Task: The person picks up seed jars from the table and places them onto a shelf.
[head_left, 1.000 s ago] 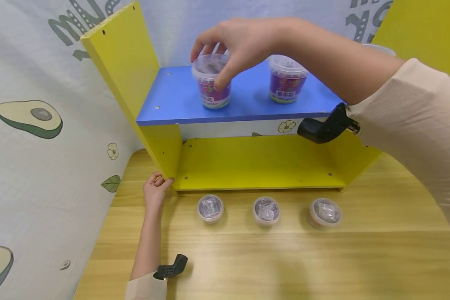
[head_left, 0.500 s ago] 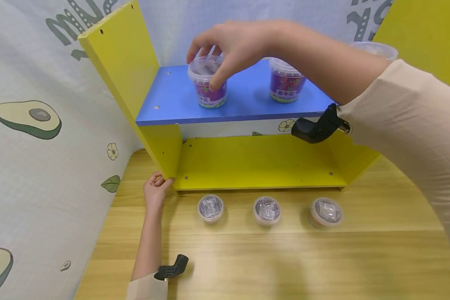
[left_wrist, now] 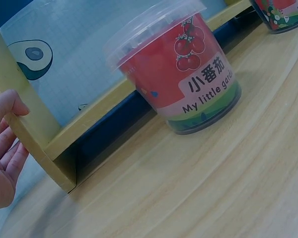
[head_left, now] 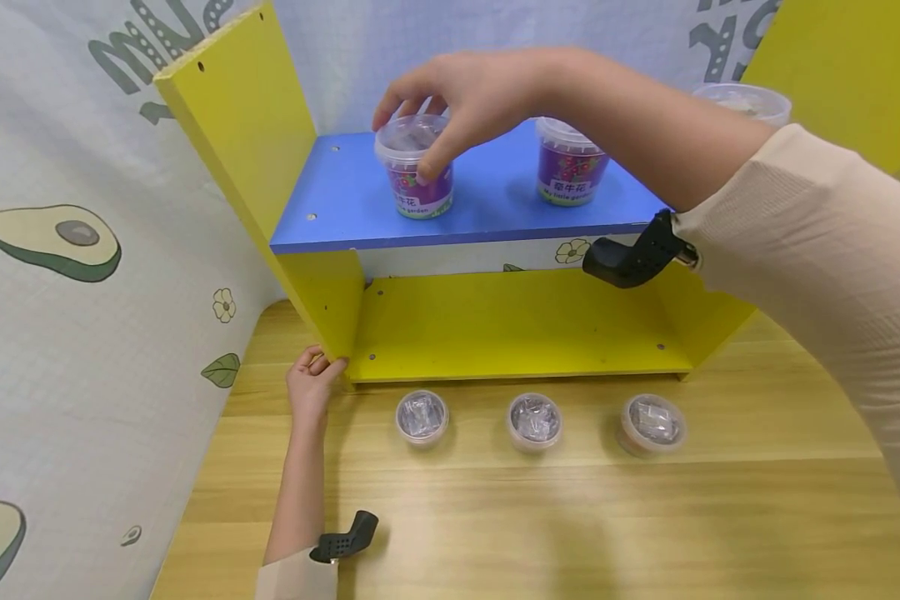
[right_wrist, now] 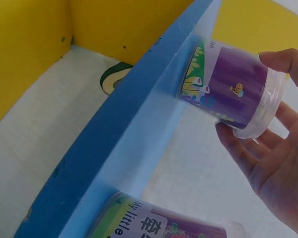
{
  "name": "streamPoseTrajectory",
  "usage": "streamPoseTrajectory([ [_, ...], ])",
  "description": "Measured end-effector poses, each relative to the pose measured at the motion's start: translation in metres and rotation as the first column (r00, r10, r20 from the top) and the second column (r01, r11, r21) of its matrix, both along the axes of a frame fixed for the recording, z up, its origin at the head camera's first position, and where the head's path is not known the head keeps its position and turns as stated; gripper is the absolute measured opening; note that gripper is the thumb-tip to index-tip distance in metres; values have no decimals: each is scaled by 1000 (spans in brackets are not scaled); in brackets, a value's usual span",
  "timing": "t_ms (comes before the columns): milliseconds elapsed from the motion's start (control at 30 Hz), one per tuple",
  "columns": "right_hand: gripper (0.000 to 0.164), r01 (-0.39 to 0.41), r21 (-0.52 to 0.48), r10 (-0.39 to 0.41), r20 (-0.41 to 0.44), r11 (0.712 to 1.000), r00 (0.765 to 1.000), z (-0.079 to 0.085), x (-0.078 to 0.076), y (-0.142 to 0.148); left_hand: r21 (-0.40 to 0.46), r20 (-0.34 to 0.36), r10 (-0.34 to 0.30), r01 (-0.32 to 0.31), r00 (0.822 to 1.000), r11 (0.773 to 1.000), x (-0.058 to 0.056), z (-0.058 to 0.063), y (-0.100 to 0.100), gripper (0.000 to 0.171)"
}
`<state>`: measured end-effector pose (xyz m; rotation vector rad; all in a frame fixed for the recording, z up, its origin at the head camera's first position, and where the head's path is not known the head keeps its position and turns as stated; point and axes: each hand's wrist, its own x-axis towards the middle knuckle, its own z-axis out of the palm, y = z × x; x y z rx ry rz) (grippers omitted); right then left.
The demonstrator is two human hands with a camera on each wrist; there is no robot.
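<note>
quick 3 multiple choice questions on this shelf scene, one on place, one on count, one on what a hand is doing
1. Where does the purple cup under the right hand stand?
A. blue shelf
B. wooden table
C. yellow bottom board

2. How many cups stand on the table in front of the shelf unit?
A. one
B. three
C. five

3. What is the left hand doing?
A. lifting a cup
B. lying flat on the table
C. holding the yellow side panel's foot

Answers:
1. A, it sits on the blue shelf.
2. B, three lidded cups stand in a row.
3. C, its fingers touch the yellow side panel.
</note>
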<state>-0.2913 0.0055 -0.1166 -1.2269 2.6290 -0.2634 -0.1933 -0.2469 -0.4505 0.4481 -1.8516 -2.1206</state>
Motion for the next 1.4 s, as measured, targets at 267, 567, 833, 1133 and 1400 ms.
streamPoseTrajectory([
  [267, 69, -13, -23, 14, 25, 1000, 1000, -2, -1, 1, 3, 0, 2, -2, 1000, 1000, 0, -1, -1, 31],
  [567, 82, 32, -37, -30, 58, 999, 998, 0, -1, 1, -2, 6, -1, 1, 1000, 1000, -1, -1, -1, 31],
  [833, 73, 36, -178, -40, -19, 983, 999, 2, 0, 7, -15, 23, 0, 0, 1000, 1000, -3, 0, -3, 27],
  [1133, 68, 52, -227, -69, -65, 973, 996, 4, 2, 10, -11, 9, -2, 2, 1000, 1000, -5, -1, -4, 29],
  [1400, 61, 27, -305, -75, -146, 952, 986, 3, 5, 15, -24, 7, 0, 0, 1000, 1000, -6, 0, -5, 28],
])
